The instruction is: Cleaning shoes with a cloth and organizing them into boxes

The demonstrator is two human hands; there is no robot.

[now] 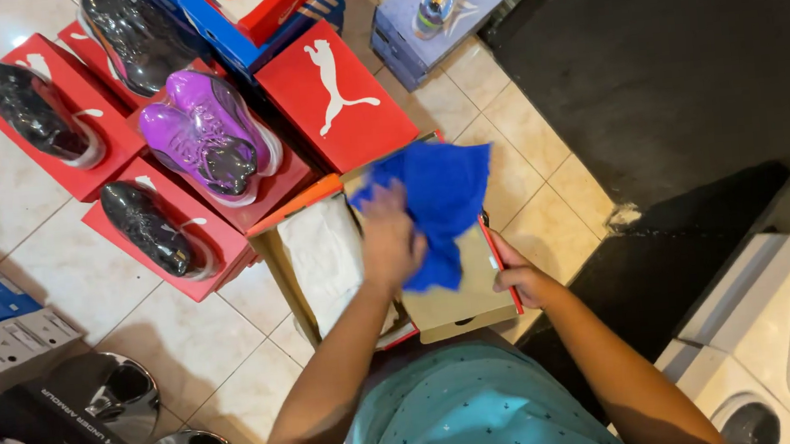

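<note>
My left hand (389,240) was closed on a blue cloth (436,204), gripping it by its near edge, so that most of the cloth spread out beyond my fingers and to their right. Under the hand and the cloth lay the inside of a shoebox lid (463,297), plain brown cardboard with a red rim, tipped up on its edge. My right hand (522,279) clasped that lid from its right side, thumb on the rim and fingers hidden behind it, well to the right of my left hand and a little nearer to me. Just left of my left wrist sat the open shoebox (276,261) itself, with white tissue paper (324,257) lying in it.

Beyond my left hand, four shoes rested on red boxes: one purple shoe (207,138) and three black ones, the nearest black shoe (150,229) far to the left of the hand. One closed red box (335,84) with a white emblem stood straight ahead of the cloth, bare on top. Farther off to the right of it was one pale blue box (403,36) bearing a single light-coloured shoe. To the right of my right arm stood two white boxes (757,333).
</note>
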